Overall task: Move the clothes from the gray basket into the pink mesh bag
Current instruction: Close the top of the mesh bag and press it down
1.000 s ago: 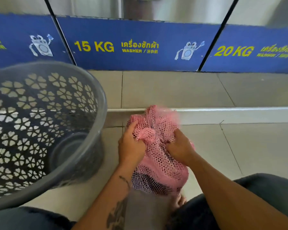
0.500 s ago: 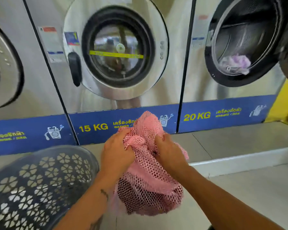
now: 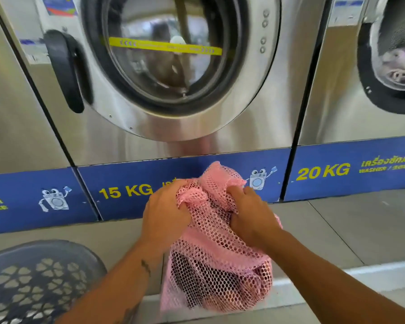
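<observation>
**Two hands bunch the neck of a loaded pink bag at the laundromat**

Two hands hold the pink mesh bag (image 3: 216,253) up off the floor in front of a row of steel washers. The left hand (image 3: 166,213) is curled tight around a fistful of netting at the bag's 10 o'clock, and the right hand (image 3: 251,217) is curled just as tightly around the gathered mesh at its 2 o'clock; between them a crest of loose net stands up at 12. That paired grip appears meant to draw the mouth together so nothing spills, since dark clothes (image 3: 197,277) show through the holes and weigh down the belly at 6 o'clock.

At 8 o'clock from the bag sits the gray basket (image 3: 40,277), its flower-cut wall and rim in view; how much, if anything, is left inside cannot be told from this angle. Judging by the full bag and the closing grip, the transfer looks near its end.

Behind, at 12 o'clock, the 15 KG washer door (image 3: 173,66) is closed, while the 20 KG drum (image 3: 398,61) at 2 o'clock stands open with pale laundry inside. Bare floor tile (image 3: 360,230) lies at 3 o'clock, giving the bag open room to swing or be set down; the basket rim at 8 o'clock is the nearest edge to catch the netting.
</observation>
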A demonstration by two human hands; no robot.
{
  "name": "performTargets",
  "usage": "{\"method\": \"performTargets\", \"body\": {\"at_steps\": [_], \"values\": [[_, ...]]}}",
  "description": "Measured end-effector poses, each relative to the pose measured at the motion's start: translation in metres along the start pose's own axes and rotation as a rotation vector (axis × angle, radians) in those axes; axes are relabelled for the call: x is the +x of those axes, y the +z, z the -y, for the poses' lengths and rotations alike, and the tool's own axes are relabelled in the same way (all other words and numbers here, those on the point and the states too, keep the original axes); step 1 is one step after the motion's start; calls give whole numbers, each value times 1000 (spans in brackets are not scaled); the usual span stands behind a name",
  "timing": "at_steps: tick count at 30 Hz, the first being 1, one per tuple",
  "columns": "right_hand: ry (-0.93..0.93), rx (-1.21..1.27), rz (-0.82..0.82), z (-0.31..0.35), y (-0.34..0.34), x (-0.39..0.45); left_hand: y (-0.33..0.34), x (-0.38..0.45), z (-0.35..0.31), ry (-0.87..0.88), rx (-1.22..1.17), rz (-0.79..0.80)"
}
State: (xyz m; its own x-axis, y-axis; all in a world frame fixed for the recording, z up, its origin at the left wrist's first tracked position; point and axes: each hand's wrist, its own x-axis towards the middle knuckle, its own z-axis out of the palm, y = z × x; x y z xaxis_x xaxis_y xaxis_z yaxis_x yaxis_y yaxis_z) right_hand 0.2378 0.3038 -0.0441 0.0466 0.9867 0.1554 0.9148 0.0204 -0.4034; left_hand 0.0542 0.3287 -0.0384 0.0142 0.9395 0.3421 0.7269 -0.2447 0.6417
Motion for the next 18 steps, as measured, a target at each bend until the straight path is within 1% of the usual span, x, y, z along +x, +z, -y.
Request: {"method": "performTargets", "body": {"at_steps": [3, 5, 7, 9, 10, 11, 12, 13, 15, 18], "values": [[54, -19, -42, -10, 22, 53, 27, 44, 22, 65, 29, -37], [120, 26, -10, -20, 50, 81, 48, 64, 47, 68, 72, -9], [227, 120, 137, -31, 85, 97, 74, 73, 79, 34, 118, 108], [334, 163, 313, -43, 119, 100, 96, 67, 107, -23, 241, 326], [363, 151, 360, -48, 131, 100, 105, 63, 121, -59, 328, 453], [375, 134, 375, -53, 139, 101, 111, 60, 133, -115, 406, 572], [373, 124, 359, -55, 143, 102, 115, 58, 144, -166, 460, 654], [366, 113, 346, -57, 146, 105, 115, 59, 150, -218, 488, 695], [351, 76, 349, -58, 150, 109, 113, 63, 156, -283, 504, 719], [351, 38, 362, -58, 149, 107, 107, 68, 147, -272, 532, 716]]}}
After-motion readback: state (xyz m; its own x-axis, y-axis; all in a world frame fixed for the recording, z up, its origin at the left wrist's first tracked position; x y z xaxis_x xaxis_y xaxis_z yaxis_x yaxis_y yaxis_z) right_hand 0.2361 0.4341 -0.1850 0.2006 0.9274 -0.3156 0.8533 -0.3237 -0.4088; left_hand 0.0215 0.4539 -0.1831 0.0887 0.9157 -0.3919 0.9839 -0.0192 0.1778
